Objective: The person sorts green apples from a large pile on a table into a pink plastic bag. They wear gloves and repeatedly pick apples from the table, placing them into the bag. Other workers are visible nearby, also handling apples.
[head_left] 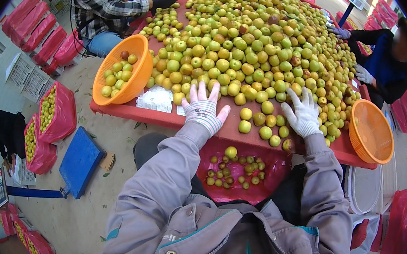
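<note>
A large heap of green-yellow jujube-like fruits (251,49) covers the red-covered table (144,114). At its near edge my left hand (205,108), in a striped glove with bare fingertips, has its fingers spread against the front fruits. My right hand (303,114), in a white knitted glove, is spread over fruits to the right. Several loose fruits (265,132) lie between the hands near the table edge. Below that edge, in front of my lap, a pink plastic-lined container (274,170) holds several smaller or browner fruits. Neither hand is closed on a fruit.
An orange basket (141,77) with fruits stands at the table's left corner, another orange basket (371,138) at the right. Papers (155,99) lie beside the left one. Co-workers sit at both sides. A blue platform scale (81,161) and pink-lined crates (62,113) stand on the floor left.
</note>
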A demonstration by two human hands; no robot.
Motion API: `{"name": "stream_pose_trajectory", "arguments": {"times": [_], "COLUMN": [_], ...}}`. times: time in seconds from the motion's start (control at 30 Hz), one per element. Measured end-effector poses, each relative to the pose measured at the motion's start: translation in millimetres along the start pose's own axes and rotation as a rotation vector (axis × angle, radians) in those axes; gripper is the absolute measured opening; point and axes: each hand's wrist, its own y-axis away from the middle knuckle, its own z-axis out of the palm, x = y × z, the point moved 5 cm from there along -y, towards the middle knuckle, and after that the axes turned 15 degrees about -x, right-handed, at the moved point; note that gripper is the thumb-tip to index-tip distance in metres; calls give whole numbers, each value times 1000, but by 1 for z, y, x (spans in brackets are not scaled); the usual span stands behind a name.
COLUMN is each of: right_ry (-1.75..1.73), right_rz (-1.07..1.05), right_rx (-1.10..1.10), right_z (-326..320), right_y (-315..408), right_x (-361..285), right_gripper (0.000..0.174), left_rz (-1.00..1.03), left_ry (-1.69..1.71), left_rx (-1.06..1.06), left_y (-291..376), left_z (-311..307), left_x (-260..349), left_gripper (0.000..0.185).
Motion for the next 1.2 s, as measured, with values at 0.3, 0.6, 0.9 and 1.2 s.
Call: {"name": "stream_pose_trajectory", "arguments": {"times": [0.3,0.6,0.9,1.2], "right_ry": [99,-73,95,-61], "right_rz": [-174,264,95,304], "right_rx": [67,-76,-54,-51], "right_z": [-17,-11,0,-6], "right_y": [48,71,74,57], "right_x": [-26,67,-29,31], "right_gripper": [64,76,75,80], "left_rz": [411,-77,118,316], "left_ry": [-119,-56,-155,-110], "left_rx": [-140,-170,-203,81], "left_y": [35,6,24,1], "left_z": [31,0,22,24], "left_x": [65,10,61,51], "left_gripper": [80,86,84,78]}}
